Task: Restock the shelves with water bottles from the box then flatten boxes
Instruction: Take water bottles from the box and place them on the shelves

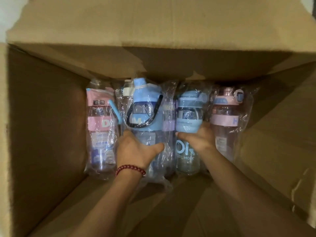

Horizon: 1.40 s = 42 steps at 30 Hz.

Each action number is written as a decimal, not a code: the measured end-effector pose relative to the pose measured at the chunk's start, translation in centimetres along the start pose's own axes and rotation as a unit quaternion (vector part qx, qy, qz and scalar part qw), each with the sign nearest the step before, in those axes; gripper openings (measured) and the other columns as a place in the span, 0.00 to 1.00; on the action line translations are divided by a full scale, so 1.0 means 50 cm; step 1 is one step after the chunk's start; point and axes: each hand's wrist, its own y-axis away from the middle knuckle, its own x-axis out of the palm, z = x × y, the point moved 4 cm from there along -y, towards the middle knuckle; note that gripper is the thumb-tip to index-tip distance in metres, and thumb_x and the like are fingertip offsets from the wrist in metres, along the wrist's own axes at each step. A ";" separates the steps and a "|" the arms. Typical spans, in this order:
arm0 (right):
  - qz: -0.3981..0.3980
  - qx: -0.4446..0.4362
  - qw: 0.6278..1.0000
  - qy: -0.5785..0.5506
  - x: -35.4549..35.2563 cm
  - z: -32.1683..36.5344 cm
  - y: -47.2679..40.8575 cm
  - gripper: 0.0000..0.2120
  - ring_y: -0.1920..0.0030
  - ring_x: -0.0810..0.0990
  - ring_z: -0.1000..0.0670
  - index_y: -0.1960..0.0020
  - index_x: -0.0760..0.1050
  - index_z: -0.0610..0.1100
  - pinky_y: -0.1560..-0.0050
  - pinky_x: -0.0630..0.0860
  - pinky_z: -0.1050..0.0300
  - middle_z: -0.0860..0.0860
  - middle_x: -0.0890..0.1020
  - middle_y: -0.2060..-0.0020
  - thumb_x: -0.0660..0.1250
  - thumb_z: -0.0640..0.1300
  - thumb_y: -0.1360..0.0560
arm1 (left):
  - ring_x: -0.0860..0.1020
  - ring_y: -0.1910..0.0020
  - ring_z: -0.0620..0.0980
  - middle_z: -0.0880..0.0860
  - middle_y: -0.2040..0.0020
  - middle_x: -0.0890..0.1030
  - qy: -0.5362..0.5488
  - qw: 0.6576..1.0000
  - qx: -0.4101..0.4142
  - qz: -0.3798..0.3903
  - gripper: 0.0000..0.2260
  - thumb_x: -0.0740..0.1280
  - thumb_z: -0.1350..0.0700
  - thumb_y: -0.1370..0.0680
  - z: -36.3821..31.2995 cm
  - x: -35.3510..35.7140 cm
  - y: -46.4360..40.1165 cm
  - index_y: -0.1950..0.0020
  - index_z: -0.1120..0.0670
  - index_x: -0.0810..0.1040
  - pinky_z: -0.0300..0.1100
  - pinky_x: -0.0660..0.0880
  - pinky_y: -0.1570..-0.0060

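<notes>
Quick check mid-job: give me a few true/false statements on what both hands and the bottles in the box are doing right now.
1. The left hand grips the large blue bottle. True.
2. The right hand is outside the cardboard box. False: it is inside, holding the small blue bottle.
3. The bottles are unwrapped. False: each is in clear plastic.
4. A red bead bracelet is on the left wrist. True.
5. A pink bottle lies left of the left hand. True.
</notes>
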 end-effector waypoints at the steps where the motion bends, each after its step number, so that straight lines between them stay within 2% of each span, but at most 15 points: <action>1: 0.002 -0.003 1.000 -0.015 -0.004 0.000 0.009 0.39 0.54 0.82 0.48 0.45 0.77 0.45 0.51 0.81 0.51 0.49 0.83 0.53 0.78 0.58 0.53 | 0.75 0.49 0.53 0.50 0.48 0.74 0.005 1.000 -0.001 0.008 0.36 0.75 0.38 0.43 -0.001 -0.005 0.002 0.45 0.56 0.66 0.42 0.76 0.52; 4: 0.008 -0.045 0.998 -0.047 -0.023 0.018 0.051 0.29 0.56 0.83 0.49 0.48 0.78 0.45 0.53 0.81 0.52 0.49 0.83 0.56 0.79 0.49 0.47 | 0.74 0.55 0.46 0.51 0.47 0.71 0.028 0.999 -0.002 0.040 0.37 0.77 0.49 0.35 -0.012 -0.026 0.020 0.32 0.58 0.63 0.30 0.72 0.64; 6: 0.013 -0.065 0.995 -0.069 -0.037 0.030 0.088 0.27 0.57 0.83 0.51 0.49 0.78 0.45 0.56 0.81 0.53 0.50 0.84 0.57 0.78 0.47 0.47 | 0.76 0.49 0.50 0.53 0.40 0.73 0.049 0.998 0.004 0.046 0.43 0.78 0.52 0.35 -0.017 -0.044 0.041 0.28 0.59 0.59 0.35 0.75 0.56; 8: 0.010 -0.072 0.993 -0.088 -0.054 0.038 0.129 0.27 0.58 0.83 0.53 0.49 0.78 0.46 0.60 0.81 0.57 0.51 0.84 0.58 0.78 0.47 0.47 | 0.73 0.43 0.51 0.51 0.40 0.72 0.081 0.996 0.006 0.043 0.43 0.79 0.54 0.37 -0.022 -0.066 0.069 0.28 0.58 0.59 0.42 0.73 0.45; 11: 0.007 -0.069 0.990 -0.120 -0.082 0.045 0.197 0.28 0.60 0.83 0.54 0.49 0.78 0.45 0.59 0.81 0.56 0.51 0.84 0.58 0.78 0.47 0.48 | 0.69 0.48 0.48 0.48 0.47 0.69 0.114 0.993 0.006 0.038 0.39 0.79 0.57 0.36 -0.032 -0.098 0.118 0.31 0.56 0.62 0.41 0.70 0.46; 15: -0.011 -0.063 0.988 -0.141 -0.138 0.065 0.287 0.32 0.60 0.83 0.53 0.48 0.76 0.45 0.59 0.82 0.52 0.50 0.84 0.57 0.79 0.52 0.50 | 0.73 0.53 0.49 0.50 0.50 0.75 0.136 0.990 0.012 0.029 0.33 0.78 0.57 0.35 -0.065 -0.163 0.201 0.36 0.56 0.64 0.41 0.70 0.53; 17: -0.025 -0.065 0.986 -0.151 -0.173 0.079 0.335 0.36 0.59 0.83 0.50 0.47 0.75 0.44 0.58 0.82 0.49 0.49 0.83 0.56 0.77 0.56 0.52 | 0.71 0.55 0.47 0.44 0.55 0.72 0.154 0.987 0.025 0.028 0.33 0.77 0.58 0.35 -0.086 -0.202 0.249 0.36 0.55 0.64 0.39 0.69 0.53; 20: -0.032 -0.083 0.979 -0.185 -0.232 0.108 0.421 0.34 0.59 0.84 0.49 0.47 0.76 0.43 0.57 0.82 0.46 0.47 0.84 0.56 0.76 0.54 0.51 | 0.72 0.51 0.46 0.45 0.49 0.73 0.182 0.981 0.054 0.036 0.38 0.79 0.59 0.37 -0.111 -0.264 0.322 0.32 0.54 0.63 0.38 0.69 0.49; 23: -0.033 -0.099 0.969 -0.224 -0.299 0.144 0.525 0.31 0.60 0.83 0.58 0.45 0.75 0.44 0.60 0.80 0.60 0.49 0.83 0.56 0.77 0.47 0.47 | 0.75 0.53 0.43 0.45 0.48 0.76 0.199 0.974 0.095 0.047 0.38 0.79 0.61 0.38 -0.134 -0.328 0.402 0.33 0.52 0.65 0.40 0.71 0.50; 25: -0.033 -0.112 0.963 -0.244 -0.345 0.170 0.597 0.29 0.64 0.80 0.64 0.44 0.73 0.44 0.67 0.74 0.71 0.53 0.81 0.57 0.78 0.38 0.43 | 0.75 0.53 0.43 0.43 0.50 0.74 0.199 0.972 0.114 0.051 0.37 0.80 0.59 0.39 -0.148 -0.373 0.461 0.36 0.50 0.65 0.41 0.72 0.50; 27: -0.033 -0.109 0.959 -0.259 -0.389 0.189 0.667 0.29 0.63 0.80 0.64 0.42 0.71 0.44 0.68 0.73 0.73 0.51 0.81 0.55 0.78 0.33 0.39 | 0.75 0.49 0.46 0.44 0.48 0.74 0.203 0.968 0.136 0.058 0.38 0.81 0.56 0.41 -0.163 -0.413 0.520 0.37 0.49 0.65 0.40 0.72 0.51; 32: -0.047 -0.153 0.940 -0.300 -0.504 0.233 0.838 0.40 0.50 0.81 0.56 0.36 0.69 0.49 0.52 0.78 0.60 0.54 0.80 0.47 0.75 0.49 0.47 | 0.76 0.51 0.38 0.44 0.46 0.75 0.231 0.952 0.184 0.086 0.39 0.80 0.53 0.45 -0.210 -0.503 0.686 0.37 0.48 0.67 0.37 0.74 0.51; 34: -0.054 -0.165 0.934 -0.312 -0.553 0.247 0.899 0.42 0.49 0.81 0.55 0.35 0.69 0.49 0.53 0.79 0.62 0.53 0.80 0.48 0.72 0.53 0.50 | 0.77 0.53 0.35 0.44 0.47 0.76 0.242 0.944 0.205 0.095 0.41 0.78 0.48 0.49 -0.230 -0.538 0.752 0.38 0.48 0.68 0.33 0.74 0.56; 38: -0.073 -0.198 0.926 -0.314 -0.649 0.260 1.010 0.42 0.49 0.81 0.53 0.36 0.69 0.48 0.57 0.78 0.63 0.51 0.80 0.47 0.73 0.53 0.49 | 0.78 0.52 0.32 0.42 0.48 0.78 0.271 0.925 0.246 0.101 0.35 0.75 0.45 0.50 -0.266 -0.599 0.874 0.43 0.43 0.71 0.37 0.75 0.54; 42: -0.078 -0.223 0.909 -0.344 -0.732 0.254 1.113 0.36 0.50 0.81 0.56 0.35 0.68 0.48 0.62 0.76 0.69 0.52 0.80 0.48 0.73 0.44 0.42 | 0.80 0.45 0.50 0.52 0.45 0.80 0.282 0.909 0.287 0.111 0.37 0.77 0.46 0.46 -0.303 -0.655 0.978 0.39 0.51 0.73 0.52 0.78 0.48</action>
